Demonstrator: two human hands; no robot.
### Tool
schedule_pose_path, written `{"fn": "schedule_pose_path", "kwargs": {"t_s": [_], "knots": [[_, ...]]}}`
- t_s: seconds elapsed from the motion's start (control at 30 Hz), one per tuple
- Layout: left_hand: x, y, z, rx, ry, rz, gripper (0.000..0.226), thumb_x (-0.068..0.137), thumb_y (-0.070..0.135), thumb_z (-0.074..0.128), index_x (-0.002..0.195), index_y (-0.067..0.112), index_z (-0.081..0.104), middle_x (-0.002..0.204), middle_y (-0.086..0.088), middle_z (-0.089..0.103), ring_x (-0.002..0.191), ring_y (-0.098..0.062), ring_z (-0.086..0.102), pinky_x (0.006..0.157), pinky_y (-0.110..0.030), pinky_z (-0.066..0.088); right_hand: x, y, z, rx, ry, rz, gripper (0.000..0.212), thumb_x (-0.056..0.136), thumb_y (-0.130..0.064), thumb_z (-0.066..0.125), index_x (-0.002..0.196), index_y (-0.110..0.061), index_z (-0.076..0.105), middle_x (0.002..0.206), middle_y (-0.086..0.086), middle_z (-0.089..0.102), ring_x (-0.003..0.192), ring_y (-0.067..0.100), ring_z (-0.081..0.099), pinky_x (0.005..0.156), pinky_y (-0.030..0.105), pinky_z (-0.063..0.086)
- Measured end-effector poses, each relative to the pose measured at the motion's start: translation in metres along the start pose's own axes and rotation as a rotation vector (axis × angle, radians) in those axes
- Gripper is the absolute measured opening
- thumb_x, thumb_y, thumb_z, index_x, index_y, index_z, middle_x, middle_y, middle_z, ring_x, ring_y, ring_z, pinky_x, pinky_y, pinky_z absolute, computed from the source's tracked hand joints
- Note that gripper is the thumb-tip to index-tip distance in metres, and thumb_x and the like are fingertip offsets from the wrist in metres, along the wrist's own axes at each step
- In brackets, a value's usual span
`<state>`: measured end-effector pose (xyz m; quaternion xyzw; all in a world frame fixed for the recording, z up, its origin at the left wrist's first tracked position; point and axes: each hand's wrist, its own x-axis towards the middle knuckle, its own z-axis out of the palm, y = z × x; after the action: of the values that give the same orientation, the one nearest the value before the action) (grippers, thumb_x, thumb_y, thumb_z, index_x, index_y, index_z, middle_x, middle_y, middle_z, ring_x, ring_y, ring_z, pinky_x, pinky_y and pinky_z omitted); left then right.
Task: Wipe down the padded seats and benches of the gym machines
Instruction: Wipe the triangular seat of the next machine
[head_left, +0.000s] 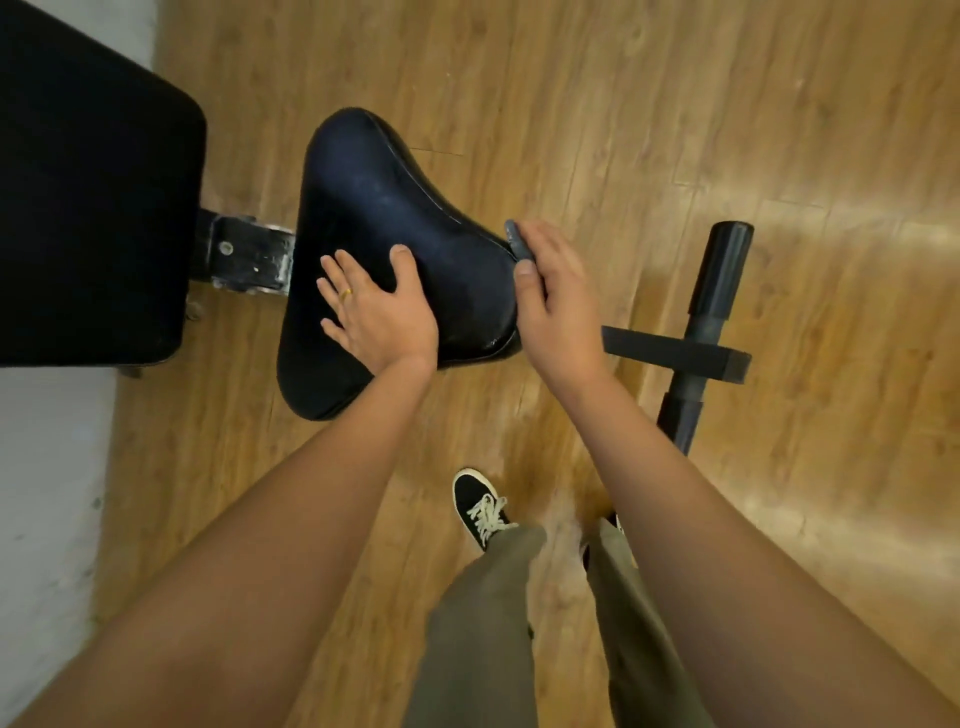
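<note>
The left hand (376, 306) lies flat, fingers spread, on the black seat pad (374, 208), beside the big back pad (78, 208). The right hand (556, 291) pinches a small dark grey thing (514, 239) at the seat's narrow end.

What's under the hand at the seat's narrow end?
A dark grey cloth pokes out from under the right hand, at the edge of the seat. The hand covers the rest of it.

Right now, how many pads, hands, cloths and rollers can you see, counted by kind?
Black pads: 2, the seat pad and the back pad
Grey cloth: 1
Hands: 2, the left hand flat on the seat pad, the right hand holding the grey cloth
Foam roller: 1
Total: 6
</note>
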<state>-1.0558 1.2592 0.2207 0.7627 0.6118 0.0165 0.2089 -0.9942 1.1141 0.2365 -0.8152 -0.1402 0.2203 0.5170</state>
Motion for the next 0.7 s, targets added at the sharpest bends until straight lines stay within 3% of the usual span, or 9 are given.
{"fn": "schedule_pose_path", "kwargs": {"t_s": [0.07, 0.2, 0.27, 0.37, 0.47, 0.53, 0.63, 0.7], "knots": [[0.000, 0.001, -0.001, 0.011, 0.010, 0.000, 0.079, 0.096, 0.066, 0.030, 0.158, 0.017, 0.022, 0.166, 0.002, 0.014, 0.153, -0.017, 0.007, 0.123, -0.051, 0.006, 0.009, -0.001, 0.003, 0.029, 0.032, 0.018, 0.041, 0.106, -0.018, 0.041, 0.145, -0.008, 0.049, 0.149, 0.004, 0.049, 0.139, 0.011, 0.039, 0.114, 0.012, 0.024], [-0.002, -0.001, 0.000, -0.009, -0.004, 0.018, 0.079, 0.096, 0.065, 0.029, 0.158, 0.017, 0.020, 0.166, 0.002, 0.012, 0.153, -0.017, 0.006, 0.123, -0.050, 0.004, 0.024, -0.005, 0.010, 0.065, 0.098, 0.074, 0.041, 0.105, -0.018, 0.041, 0.144, -0.009, 0.050, 0.147, 0.004, 0.050, 0.138, 0.012, 0.041, 0.115, 0.019, 0.029], [-0.001, -0.002, -0.002, -0.025, -0.028, 0.015, 0.079, 0.096, 0.064, 0.030, 0.158, 0.017, 0.018, 0.166, 0.002, 0.011, 0.153, -0.018, 0.004, 0.123, -0.051, 0.002, 0.014, -0.007, 0.017, 0.090, 0.163, 0.121, 0.043, 0.106, -0.019, 0.039, 0.147, -0.009, 0.046, 0.151, 0.004, 0.046, 0.140, 0.010, 0.037, 0.112, 0.010, 0.023], [0.006, -0.001, -0.011, -0.060, -0.141, 0.027, 0.080, 0.096, 0.063, 0.035, 0.159, 0.017, 0.015, 0.167, 0.001, 0.006, 0.153, -0.019, 0.000, 0.122, -0.053, 0.001, 0.000, -0.014, 0.022, 0.126, 0.257, 0.181, 0.046, 0.107, -0.021, 0.038, 0.151, -0.009, 0.039, 0.154, 0.005, 0.041, 0.143, 0.011, 0.034, 0.115, 0.013, 0.022], [0.018, -0.014, -0.033, -0.107, -0.355, 0.110, 0.079, 0.098, 0.055, 0.045, 0.159, 0.016, 0.014, 0.167, -0.001, 0.002, 0.153, -0.021, -0.003, 0.123, -0.054, 0.004, 0.004, -0.019, 0.020, 0.126, 0.282, 0.239, 0.044, 0.105, -0.019, 0.041, 0.147, -0.005, 0.044, 0.150, 0.008, 0.047, 0.141, 0.016, 0.040, 0.115, 0.019, 0.027], [0.039, -0.032, -0.055, -0.110, -0.482, 0.359, 0.070, 0.100, 0.049, 0.044, 0.158, 0.019, 0.020, 0.167, 0.002, 0.005, 0.153, -0.017, -0.002, 0.124, -0.051, 0.006, 0.001, -0.024, 0.025, 0.177, 0.363, 0.302, 0.043, 0.105, -0.018, 0.043, 0.146, -0.006, 0.047, 0.149, 0.007, 0.049, 0.139, 0.015, 0.042, 0.113, 0.019, 0.028], [0.087, -0.059, -0.070, 0.173, -0.576, 1.023, 0.063, 0.102, 0.045, 0.039, 0.158, 0.024, 0.021, 0.167, 0.002, 0.004, 0.153, -0.016, -0.004, 0.122, -0.050, 0.000, -0.012, -0.030, 0.046, 0.201, 0.581, 0.355, 0.042, 0.105, -0.019, 0.043, 0.145, -0.007, 0.048, 0.148, 0.005, 0.050, 0.137, 0.012, 0.042, 0.115, 0.021, 0.029], [0.108, -0.075, -0.062, 0.315, -0.608, 1.267, 0.066, 0.102, 0.046, 0.037, 0.159, 0.024, 0.013, 0.167, -0.002, -0.004, 0.153, -0.020, -0.008, 0.122, -0.055, 0.002, -0.024, -0.034, 0.068, 0.204, 0.747, 0.353, 0.039, 0.104, -0.015, 0.043, 0.142, -0.006, 0.050, 0.146, 0.006, 0.050, 0.134, 0.007, 0.041, 0.114, 0.015, 0.028]]}}
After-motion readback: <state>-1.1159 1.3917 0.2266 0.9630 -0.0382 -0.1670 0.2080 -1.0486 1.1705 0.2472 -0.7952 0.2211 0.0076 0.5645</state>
